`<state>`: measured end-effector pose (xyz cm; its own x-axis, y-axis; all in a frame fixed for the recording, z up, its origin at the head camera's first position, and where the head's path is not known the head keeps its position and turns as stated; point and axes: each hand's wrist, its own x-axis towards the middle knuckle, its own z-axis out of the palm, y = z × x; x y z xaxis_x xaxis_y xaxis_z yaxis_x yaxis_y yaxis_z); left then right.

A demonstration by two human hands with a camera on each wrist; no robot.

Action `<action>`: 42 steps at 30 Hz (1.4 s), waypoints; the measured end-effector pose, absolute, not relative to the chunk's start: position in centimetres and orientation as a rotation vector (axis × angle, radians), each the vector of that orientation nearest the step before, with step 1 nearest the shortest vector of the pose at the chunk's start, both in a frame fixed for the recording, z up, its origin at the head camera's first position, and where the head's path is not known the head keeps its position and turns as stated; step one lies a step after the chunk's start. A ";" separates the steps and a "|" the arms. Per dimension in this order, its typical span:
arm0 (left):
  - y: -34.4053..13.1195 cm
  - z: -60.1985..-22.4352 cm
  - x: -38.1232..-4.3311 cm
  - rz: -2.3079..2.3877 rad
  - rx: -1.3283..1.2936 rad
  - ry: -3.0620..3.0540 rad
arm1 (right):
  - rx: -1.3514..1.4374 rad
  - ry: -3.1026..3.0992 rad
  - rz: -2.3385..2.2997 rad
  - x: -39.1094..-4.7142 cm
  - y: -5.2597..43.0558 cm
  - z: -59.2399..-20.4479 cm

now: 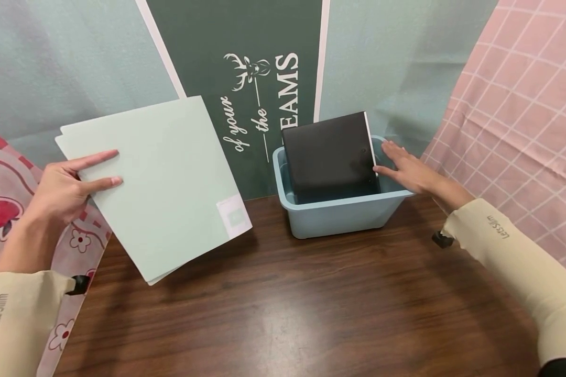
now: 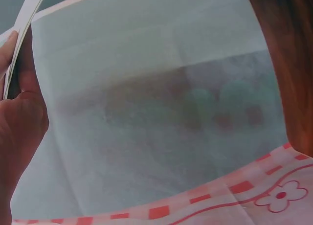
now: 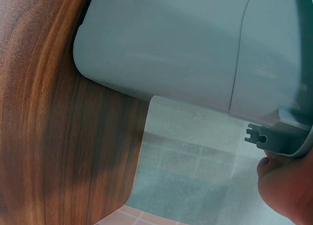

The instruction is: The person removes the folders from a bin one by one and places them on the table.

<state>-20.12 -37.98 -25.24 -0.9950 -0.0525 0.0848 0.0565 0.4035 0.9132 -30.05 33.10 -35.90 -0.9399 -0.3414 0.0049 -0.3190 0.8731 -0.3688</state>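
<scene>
My left hand (image 1: 62,191) holds a pale green folder (image 1: 160,183) by its left edge, thumb and one finger on the front and the other fingers hidden behind. A small whitish label (image 1: 233,215) sits at the folder's lower right corner. The folder is tilted, up off the table. My right hand (image 1: 407,167) is at the right end of a light blue plastic bin (image 1: 344,219), fingers extended over the rim. Its thumb tip is right at the white edge of a black folder (image 1: 330,157), which stands leaning in the bin.
The bin stands on a brown wooden table (image 1: 283,293) near its back edge. Behind hangs a blue-green cloth with a dark printed panel (image 1: 245,31). Pink checked cloth (image 1: 528,104) borders the right side, and patterned pink cloth (image 1: 75,241) the left.
</scene>
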 end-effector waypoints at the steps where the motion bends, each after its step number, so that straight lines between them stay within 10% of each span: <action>1: -38.2 -25.5 -20.2 -1.660 -0.002 -2.562 | -0.529 2.982 -0.571 -30.1 33.1 -35.9; 42: -44.0 -32.5 -22.5 -1.596 0.116 -2.923 | -0.542 3.002 -0.574 -29.8 32.9 -36.3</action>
<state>-22.51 -43.97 -32.52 -0.9795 0.0302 -0.1993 -0.1513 0.5432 0.8259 -29.83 32.94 -36.26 -0.9383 -0.3446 0.0283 -0.3308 0.8708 -0.3638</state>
